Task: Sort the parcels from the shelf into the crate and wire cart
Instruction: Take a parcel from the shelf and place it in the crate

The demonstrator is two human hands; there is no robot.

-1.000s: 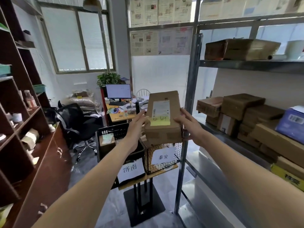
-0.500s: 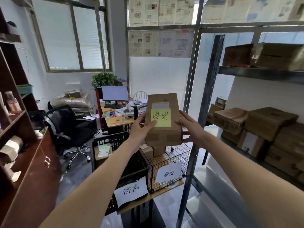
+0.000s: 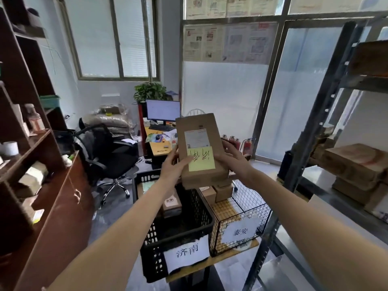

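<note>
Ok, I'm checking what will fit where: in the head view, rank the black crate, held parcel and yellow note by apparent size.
1. black crate
2. held parcel, though it is nearer the camera
3. yellow note

Place: a small office used as a parcel sorting room.
Desk area, centre of frame: monitor [image 3: 163, 110] on a cluttered desk [image 3: 159, 143], black swivel chair [image 3: 109, 152] at left centre.
Storage, right edge: metal shelf [image 3: 327, 114] stacked with cardboard boxes [image 3: 354, 162].
Sorting bins, lower centre: black crate [image 3: 180, 232] and wire cart [image 3: 241, 215], each with a paper place label.
</note>
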